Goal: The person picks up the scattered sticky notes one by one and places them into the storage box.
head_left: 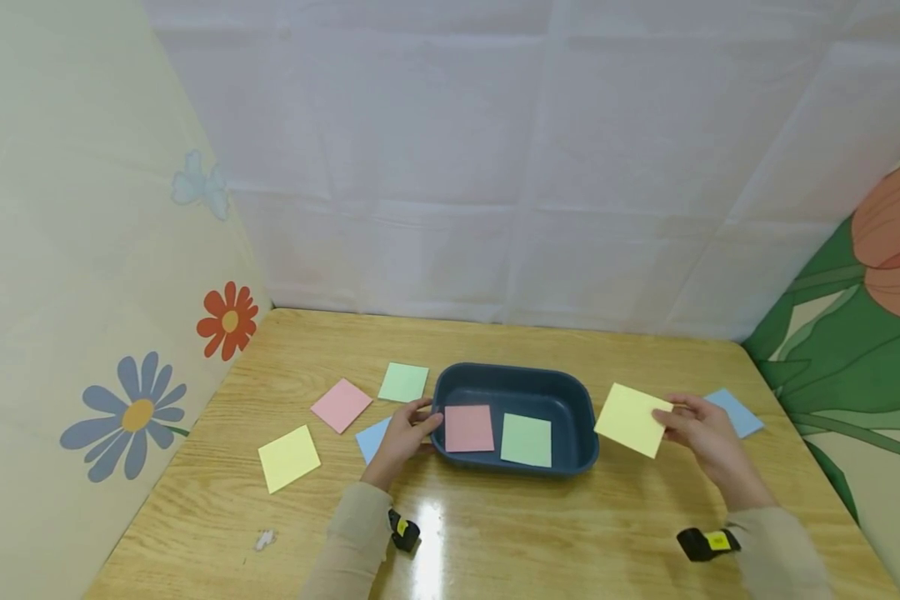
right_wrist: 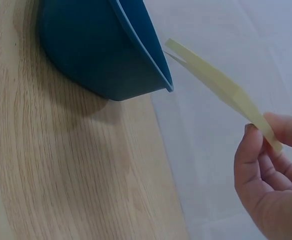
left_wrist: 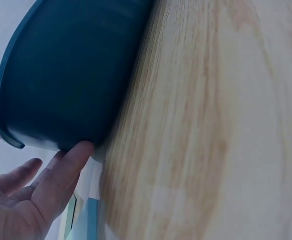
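A dark blue rectangular plastic basin (head_left: 513, 377) stands on the table, with a pink sticky note pad (head_left: 468, 428) and a green sticky note pad (head_left: 526, 440) inside it. My left hand (head_left: 401, 443) holds the basin's left end, thumb at the rim and fingers (left_wrist: 78, 156) against the outer wall. To the right of the basin, my right hand (head_left: 701, 433) pinches a yellow sticky note pad (head_left: 630, 419) by its right edge, between thumb and fingers. Raised off the table, that pad (right_wrist: 221, 85) looks thin and slightly bent, its far edge near the basin's rim.
Left of the basin lie another green pad (head_left: 403, 382), a pink pad (head_left: 342, 406), a yellow pad (head_left: 289, 459) and a blue pad (head_left: 371, 438) partly behind the left hand. Another blue pad (head_left: 737, 413) lies beyond the right hand. A white cloth (head_left: 420, 167) hangs behind the wooden table (head_left: 540, 533).
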Demonstrator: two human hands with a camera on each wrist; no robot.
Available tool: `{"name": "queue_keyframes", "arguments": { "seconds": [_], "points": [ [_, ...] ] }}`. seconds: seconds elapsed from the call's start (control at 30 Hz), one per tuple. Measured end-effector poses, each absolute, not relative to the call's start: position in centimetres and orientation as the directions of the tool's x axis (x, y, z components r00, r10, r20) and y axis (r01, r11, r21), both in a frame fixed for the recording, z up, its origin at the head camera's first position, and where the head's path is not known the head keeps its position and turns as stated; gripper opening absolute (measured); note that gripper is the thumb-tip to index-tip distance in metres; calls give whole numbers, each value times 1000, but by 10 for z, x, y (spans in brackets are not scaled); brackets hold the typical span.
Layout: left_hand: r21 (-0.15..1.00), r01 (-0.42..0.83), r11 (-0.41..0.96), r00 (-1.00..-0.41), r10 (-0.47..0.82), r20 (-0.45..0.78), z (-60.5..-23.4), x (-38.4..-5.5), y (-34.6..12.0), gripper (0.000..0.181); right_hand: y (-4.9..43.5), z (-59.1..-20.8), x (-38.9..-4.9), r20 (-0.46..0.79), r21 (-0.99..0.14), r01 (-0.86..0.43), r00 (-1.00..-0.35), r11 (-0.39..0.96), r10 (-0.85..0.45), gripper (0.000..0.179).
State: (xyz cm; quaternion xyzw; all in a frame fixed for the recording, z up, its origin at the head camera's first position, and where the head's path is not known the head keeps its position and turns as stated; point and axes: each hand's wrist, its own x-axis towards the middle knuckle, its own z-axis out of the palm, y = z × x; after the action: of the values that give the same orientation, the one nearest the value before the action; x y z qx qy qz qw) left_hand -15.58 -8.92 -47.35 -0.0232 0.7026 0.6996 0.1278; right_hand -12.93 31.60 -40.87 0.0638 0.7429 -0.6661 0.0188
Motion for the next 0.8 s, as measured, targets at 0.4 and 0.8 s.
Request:
{"name": "queue_keyframes", "arguments": {
  "seconds": [0.4,0.8],
  "points": [
    [977,-209,52,-970,120,-214,-485,-160,-89,49,301,-407,-139,-107,-964,115,-993,240,48,17],
    [979,-199,49,-971,127,-204,-485,-159,-89,50,286,-407,-146,-115,-951,112,-993,286,8,32]
  ]
}}
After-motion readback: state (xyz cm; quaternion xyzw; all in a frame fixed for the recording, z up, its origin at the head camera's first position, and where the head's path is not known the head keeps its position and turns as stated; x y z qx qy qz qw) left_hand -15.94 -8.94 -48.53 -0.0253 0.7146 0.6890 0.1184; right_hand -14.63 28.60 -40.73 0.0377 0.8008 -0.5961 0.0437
